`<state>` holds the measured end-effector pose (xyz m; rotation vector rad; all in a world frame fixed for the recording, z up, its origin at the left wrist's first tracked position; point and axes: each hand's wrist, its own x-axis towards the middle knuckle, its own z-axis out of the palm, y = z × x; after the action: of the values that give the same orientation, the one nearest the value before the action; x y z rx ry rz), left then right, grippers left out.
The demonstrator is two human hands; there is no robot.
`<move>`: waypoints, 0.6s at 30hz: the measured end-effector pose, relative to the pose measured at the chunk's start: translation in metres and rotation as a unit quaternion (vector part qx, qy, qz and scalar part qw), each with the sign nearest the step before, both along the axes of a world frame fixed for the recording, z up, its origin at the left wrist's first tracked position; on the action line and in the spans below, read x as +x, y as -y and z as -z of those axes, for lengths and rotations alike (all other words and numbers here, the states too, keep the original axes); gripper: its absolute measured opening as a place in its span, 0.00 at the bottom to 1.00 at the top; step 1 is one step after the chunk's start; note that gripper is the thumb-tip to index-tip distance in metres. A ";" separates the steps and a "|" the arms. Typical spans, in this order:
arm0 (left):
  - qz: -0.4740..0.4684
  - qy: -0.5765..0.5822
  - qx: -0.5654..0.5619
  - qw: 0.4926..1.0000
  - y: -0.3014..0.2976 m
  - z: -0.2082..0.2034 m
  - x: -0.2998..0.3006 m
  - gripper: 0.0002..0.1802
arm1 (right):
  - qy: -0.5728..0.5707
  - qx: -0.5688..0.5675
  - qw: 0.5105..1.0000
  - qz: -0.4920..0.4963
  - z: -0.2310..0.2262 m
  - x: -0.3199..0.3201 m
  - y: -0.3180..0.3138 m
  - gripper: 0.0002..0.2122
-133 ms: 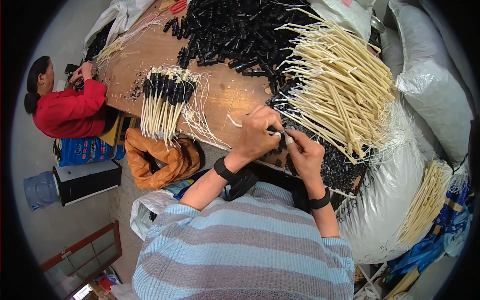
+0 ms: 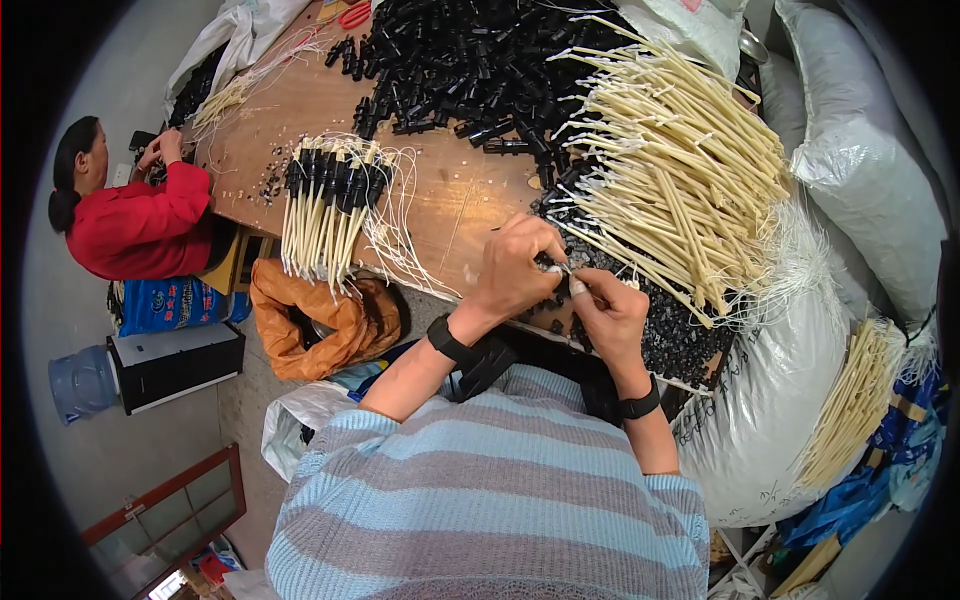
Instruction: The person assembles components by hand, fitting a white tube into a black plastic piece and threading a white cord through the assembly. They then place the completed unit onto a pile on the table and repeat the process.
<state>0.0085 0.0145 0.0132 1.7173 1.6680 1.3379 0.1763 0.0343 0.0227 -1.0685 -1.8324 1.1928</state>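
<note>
Head cam, left of fisheye pair — looks steeply down over striped sweater (image 2: 490, 480), left hand (image 2: 520, 262) and right hand (image 2: 610, 312) close below, table (image 2: 440, 195) beyond — upright, unmirrored, edges bending toward rim.

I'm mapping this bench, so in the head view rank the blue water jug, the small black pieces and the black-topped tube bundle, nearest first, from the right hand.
1. Small black pieces: on the table, beside the right hand.
2. Black-topped tube bundle: left part of the table.
3. Blue water jug: far left, off the table.
</note>
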 end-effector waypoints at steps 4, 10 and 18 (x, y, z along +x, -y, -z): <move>0.009 0.020 -0.047 0.999 0.001 0.006 -0.002 0.07 | -0.095 -0.122 0.987 -0.031 0.008 0.004 -0.001 0.06; 0.207 0.043 -0.105 0.972 0.006 -0.017 -0.001 0.23 | -0.450 -0.385 0.805 -0.040 0.008 0.017 -0.008 0.06; 0.160 0.010 -0.168 0.973 0.003 -0.001 -0.016 0.19 | 0.178 0.269 0.942 -0.094 -0.001 0.021 -0.009 0.11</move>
<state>-0.0071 0.0112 0.0145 1.6726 1.4319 0.8675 0.1971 0.0431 0.0232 -0.8372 -2.3988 0.5444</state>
